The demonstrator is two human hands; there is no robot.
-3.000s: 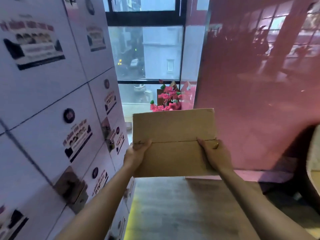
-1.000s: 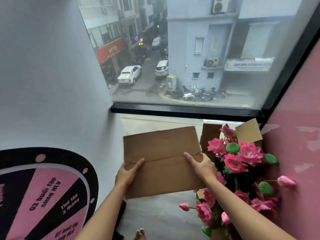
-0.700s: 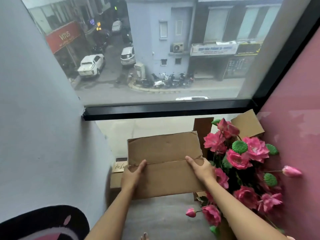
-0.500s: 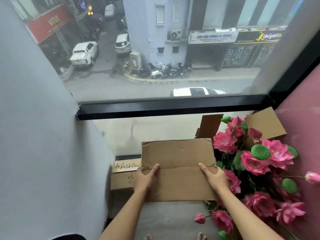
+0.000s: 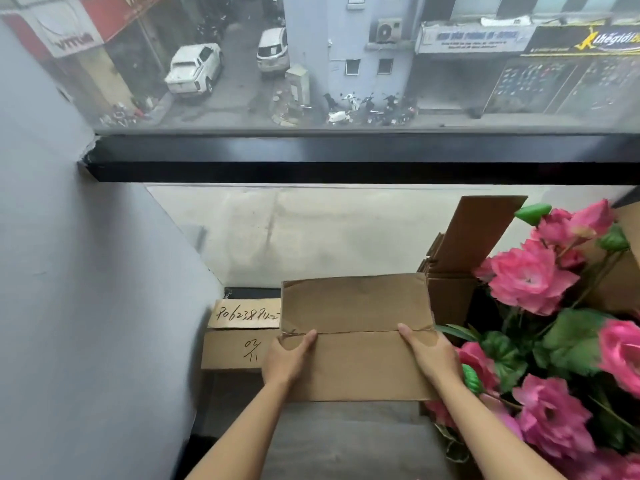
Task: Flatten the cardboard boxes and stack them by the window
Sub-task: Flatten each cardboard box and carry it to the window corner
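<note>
I hold a flattened brown cardboard box (image 5: 356, 327) level in front of me, just short of the window (image 5: 346, 64). My left hand (image 5: 285, 358) grips its left edge, thumb on top along the middle seam. My right hand (image 5: 431, 355) grips the right edge the same way. Below and to the left, another flattened cardboard (image 5: 239, 336) with handwritten numbers lies on the floor against the window's foot. The held box covers part of it.
A grey wall (image 5: 86, 306) closes the left side. An open cardboard box (image 5: 460, 258) full of pink artificial flowers (image 5: 533, 282) stands at the right, close to my right arm. A black window frame bar (image 5: 346, 157) crosses above the lower glass.
I have walked up to the window with the flattened box and lowered it. My view has tipped down, and the cardboard on the floor has come into sight.
</note>
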